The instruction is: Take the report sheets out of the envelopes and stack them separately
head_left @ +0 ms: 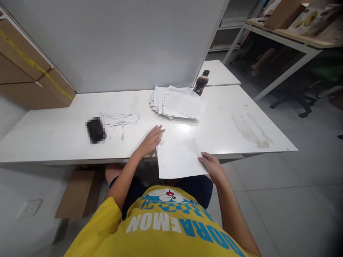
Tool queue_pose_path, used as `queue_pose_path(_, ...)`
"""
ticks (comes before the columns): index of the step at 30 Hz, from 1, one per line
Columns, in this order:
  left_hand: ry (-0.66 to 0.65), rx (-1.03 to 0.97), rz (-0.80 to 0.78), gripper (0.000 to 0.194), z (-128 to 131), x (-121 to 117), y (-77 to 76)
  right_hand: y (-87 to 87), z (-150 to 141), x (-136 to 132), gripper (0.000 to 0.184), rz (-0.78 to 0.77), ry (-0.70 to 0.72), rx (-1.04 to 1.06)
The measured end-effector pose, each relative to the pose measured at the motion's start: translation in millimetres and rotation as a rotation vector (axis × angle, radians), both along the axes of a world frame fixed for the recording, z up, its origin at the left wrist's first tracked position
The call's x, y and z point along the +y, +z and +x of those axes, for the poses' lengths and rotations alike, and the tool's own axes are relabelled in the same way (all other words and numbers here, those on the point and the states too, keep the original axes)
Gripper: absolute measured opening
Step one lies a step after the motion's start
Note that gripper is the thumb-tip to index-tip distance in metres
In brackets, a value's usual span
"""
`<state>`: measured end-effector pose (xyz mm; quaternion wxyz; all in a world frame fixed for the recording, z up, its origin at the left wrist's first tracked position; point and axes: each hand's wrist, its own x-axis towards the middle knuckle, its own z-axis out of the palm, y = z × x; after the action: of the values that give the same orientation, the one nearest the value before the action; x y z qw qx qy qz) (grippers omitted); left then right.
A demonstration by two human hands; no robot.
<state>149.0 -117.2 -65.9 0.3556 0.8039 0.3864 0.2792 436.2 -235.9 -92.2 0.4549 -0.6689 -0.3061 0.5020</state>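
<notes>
Several sheets of white paper (178,159) lie partly on the white table and jut over its front edge toward my body. My right hand (213,166) pinches their right edge, thumb on top. At the upper left corner of the sheets rests my left hand (152,140), its fingers stretched out flat; whether it presses on the paper's corner I cannot tell. Just beyond them sits an untidy stack of papers (178,103). A smaller, flatter pile of papers (122,119) is farther left, beside a dark, pixelated object (95,130).
A dark drink bottle (200,82) stands upright behind the stack. A grey panel (128,43) rises along the table's back edge. Cardboard boxes (40,85) are at the left end, and another box (76,192) is below. A grey smear (252,130) marks the white table (225,107).
</notes>
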Motion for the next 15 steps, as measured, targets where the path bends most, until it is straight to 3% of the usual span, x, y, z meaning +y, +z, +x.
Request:
queue_pose_path(4,-0.018,-0.033,-0.056,0.057,0.2,4.2,1.7,0.6,5.3,-5.8,0.026,0.014,0.044,-0.002)
queue_pose_path(9,0.028,-0.041,-0.108,0.046,-2.1,13.2,5.5,-7.8,1.8,-9.4,0.026,0.022,0.046,-0.032)
queue_pose_path(15,0.048,0.132,-0.056,0.045,14.0,25.9,4.1,-10.1,-9.1,-6.4,0.026,0.050,0.024,0.012)
